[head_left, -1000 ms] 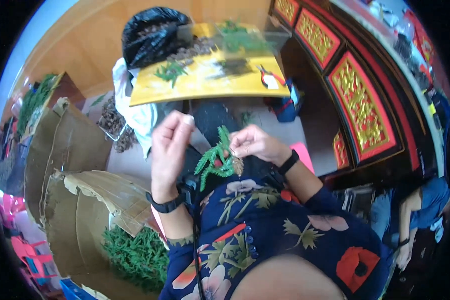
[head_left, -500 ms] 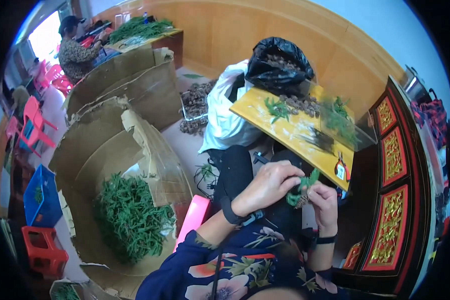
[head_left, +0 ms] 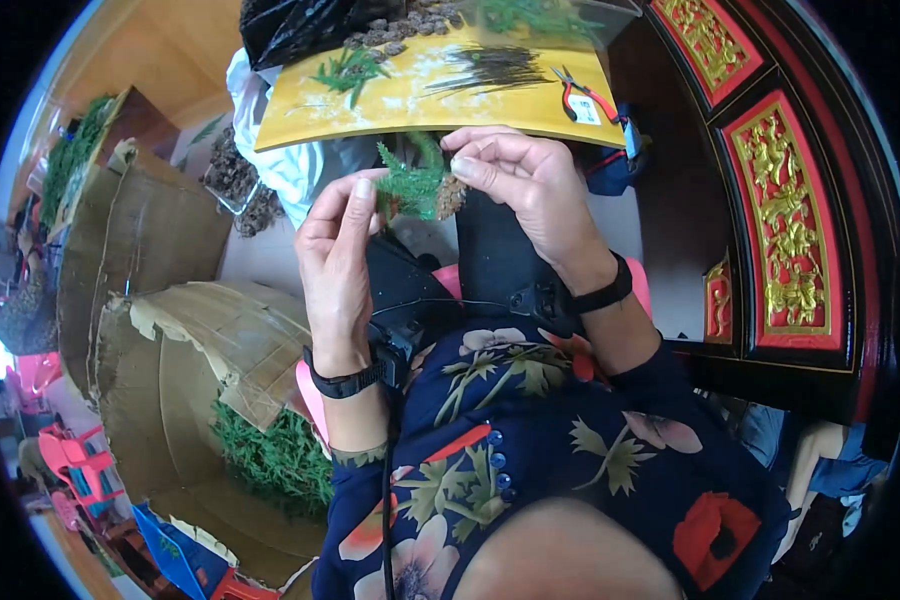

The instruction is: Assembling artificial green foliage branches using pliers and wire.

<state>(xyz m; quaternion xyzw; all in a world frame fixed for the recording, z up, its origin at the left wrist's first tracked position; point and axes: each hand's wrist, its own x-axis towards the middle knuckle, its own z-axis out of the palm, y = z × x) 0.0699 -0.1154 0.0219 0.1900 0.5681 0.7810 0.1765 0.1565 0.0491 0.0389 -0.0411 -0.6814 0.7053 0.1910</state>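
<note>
Head view: both hands are working a green sprig with a pine cone, held up in front of the torso.
Left hand [head_left: 338, 262] is pinching the green sprig [head_left: 407, 184] from its left side, fingertips closed on the foliage; right hand [head_left: 528, 185] is gripping it from the right, thumb and forefinger closed where the brown pine cone [head_left: 452, 196] is sitting against the sprig. Sprig is hanging between the two hands, just near of the yellow board [head_left: 410, 95]. Lying on the board are another green sprig [head_left: 347, 70], a bundle of dark wires [head_left: 492, 70] and red-handled pliers [head_left: 582, 97] at its right end. Far left of the board a black bag [head_left: 290, 25] is sitting. Near left, an open cardboard box [head_left: 185, 340] is holding more green sprigs [head_left: 275, 455].
</note>
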